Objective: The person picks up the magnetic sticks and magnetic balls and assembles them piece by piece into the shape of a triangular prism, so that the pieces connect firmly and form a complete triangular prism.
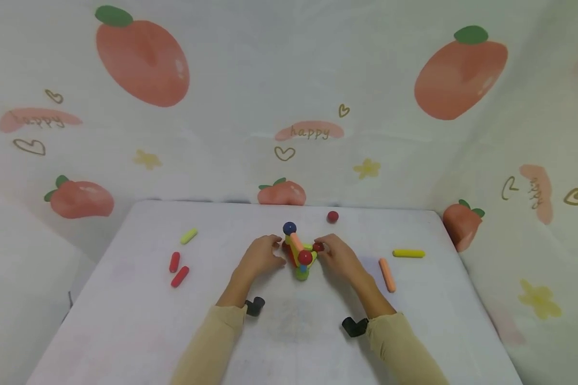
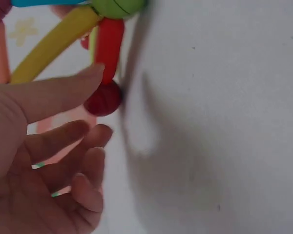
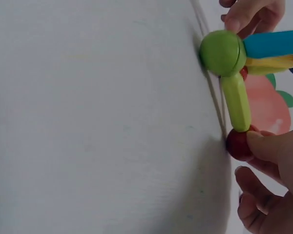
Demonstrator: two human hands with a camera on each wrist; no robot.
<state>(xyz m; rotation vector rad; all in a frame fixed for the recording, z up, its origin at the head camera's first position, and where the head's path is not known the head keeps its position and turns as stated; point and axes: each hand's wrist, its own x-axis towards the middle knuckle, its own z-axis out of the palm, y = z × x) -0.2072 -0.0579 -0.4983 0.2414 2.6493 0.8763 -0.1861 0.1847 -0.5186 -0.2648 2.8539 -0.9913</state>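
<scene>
A small frame of toy building rods and balls stands on the table between the hands. Its green ball (image 1: 302, 274) is at the near corner, with a blue rod (image 3: 273, 44) rising to a red ball (image 1: 305, 257). An orange rod (image 1: 296, 241) links that to a dark blue ball (image 1: 289, 228). My right hand (image 1: 339, 259) pinches the dark red ball (image 3: 239, 145) at the end of a yellow-green rod (image 3: 236, 102). On the other side, my left hand (image 1: 262, 255) has its thumb by a red rod (image 2: 109, 48) and red ball (image 2: 103, 99), its other fingers loosely bent and apart from them.
Two red rods (image 1: 174, 262) and a yellow-green rod (image 1: 189, 236) lie at the left. To the right are an orange rod (image 1: 387, 275) and a yellow rod (image 1: 408, 253). A loose red ball (image 1: 333, 216) sits near the back edge, before a patterned cloth (image 1: 231, 160).
</scene>
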